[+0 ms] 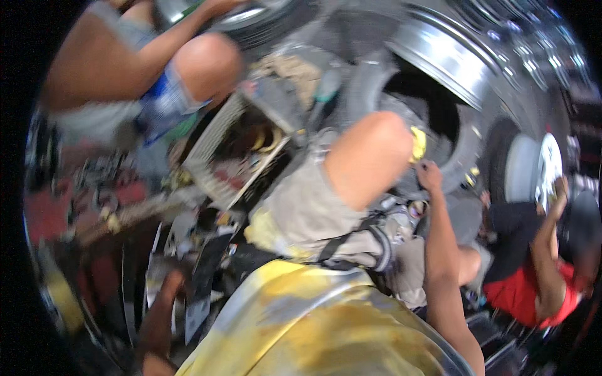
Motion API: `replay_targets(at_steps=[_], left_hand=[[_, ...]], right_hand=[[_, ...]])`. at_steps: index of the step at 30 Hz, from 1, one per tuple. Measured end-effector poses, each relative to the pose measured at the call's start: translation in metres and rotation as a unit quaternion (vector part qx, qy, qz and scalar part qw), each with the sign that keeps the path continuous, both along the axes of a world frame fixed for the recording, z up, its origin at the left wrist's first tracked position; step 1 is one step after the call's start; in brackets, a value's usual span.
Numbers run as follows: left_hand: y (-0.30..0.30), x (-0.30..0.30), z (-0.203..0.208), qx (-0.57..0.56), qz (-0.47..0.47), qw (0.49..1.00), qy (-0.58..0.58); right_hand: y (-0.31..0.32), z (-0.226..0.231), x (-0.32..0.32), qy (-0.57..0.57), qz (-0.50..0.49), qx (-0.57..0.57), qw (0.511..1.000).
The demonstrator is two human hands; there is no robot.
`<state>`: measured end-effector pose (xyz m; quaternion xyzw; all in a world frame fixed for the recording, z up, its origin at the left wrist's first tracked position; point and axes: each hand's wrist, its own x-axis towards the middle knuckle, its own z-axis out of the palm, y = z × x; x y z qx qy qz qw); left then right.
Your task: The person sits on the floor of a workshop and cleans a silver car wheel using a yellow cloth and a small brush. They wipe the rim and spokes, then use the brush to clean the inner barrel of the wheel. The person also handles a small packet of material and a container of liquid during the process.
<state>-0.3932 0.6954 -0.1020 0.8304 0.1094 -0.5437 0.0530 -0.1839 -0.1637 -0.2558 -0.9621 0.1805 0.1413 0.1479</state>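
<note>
My right hand (429, 176) is at the near side of a grey tyre (365, 88), just right of my bent knee. Its fingers are curled closed, and blur hides what is in them, if anything. A crumpled-looking yellow piece (417, 144) is just beyond that hand; I cannot tell whether they touch. Low on the left, my left hand (171, 287) reaches into a dark jumble of small parts beside a pale panel (152, 282). Its fingers are smeared by motion and partly hidden.
A white plastic crate (207, 141) with yellow ring-shaped items stands left of my knee. A silver wheel rim (446, 59) rests by the tyre. One person (106, 69) is at the upper left near another wheel; a person in red (533, 297) holds a wheel disc (549, 166) at right.
</note>
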Motion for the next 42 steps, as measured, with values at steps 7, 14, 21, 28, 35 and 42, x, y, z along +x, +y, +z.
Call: replay_targets(at_steps=[7,14,21,28,35,42], left_hand=[[-0.091,0.101,0.026,0.037,-0.128,0.984,0.121],[-0.166,0.159,0.051,-0.02,-0.15,0.972,0.177],[-0.242,0.25,0.1,-0.372,0.03,0.905,0.202],[-0.392,0.38,0.183,-0.253,-0.322,0.866,-0.288],[-0.601,0.278,0.286,-0.696,-0.369,0.563,-0.25],[-0.646,0.213,0.305,-0.878,-0.358,0.289,-0.133]], right_hand=[[0.002,0.014,0.019,-0.081,-0.137,-0.001,0.987],[0.013,-0.066,0.052,0.127,-0.038,0.02,0.991],[-0.034,-0.002,0.078,-0.019,-0.13,0.059,0.99],[-0.114,0.172,0.01,0.067,-0.039,0.051,0.996],[-0.109,0.212,-0.161,0.269,-0.197,0.005,0.943],[-0.03,0.24,-0.16,-0.004,-0.198,0.033,0.98]])
